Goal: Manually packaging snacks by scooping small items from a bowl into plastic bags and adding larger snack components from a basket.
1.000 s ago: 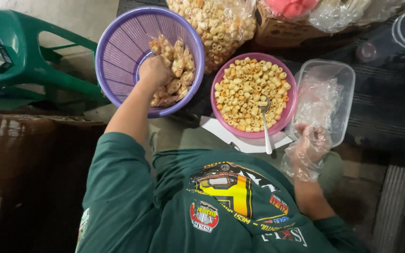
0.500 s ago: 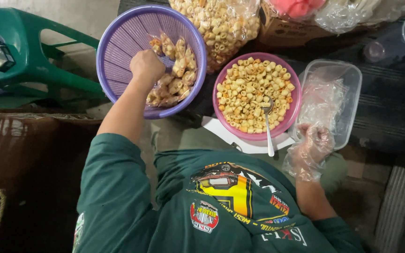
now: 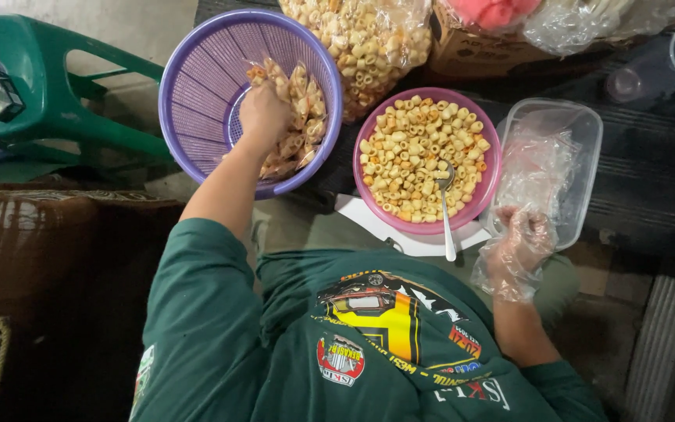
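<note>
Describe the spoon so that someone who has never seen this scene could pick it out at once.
Find the pink bowl of yellow ring-shaped snacks, right of the purple basket. The spoon lies at the bowl's near edge, its scoop among the snacks and its handle pointing toward the person. It is the only metal thing there, thin and silver.

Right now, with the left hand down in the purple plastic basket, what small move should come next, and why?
Probably lift the left hand out of the purple plastic basket: it rests on the small filled snack packets there, while the plastic-gloved right hand waits at the clear plastic tub.
</note>
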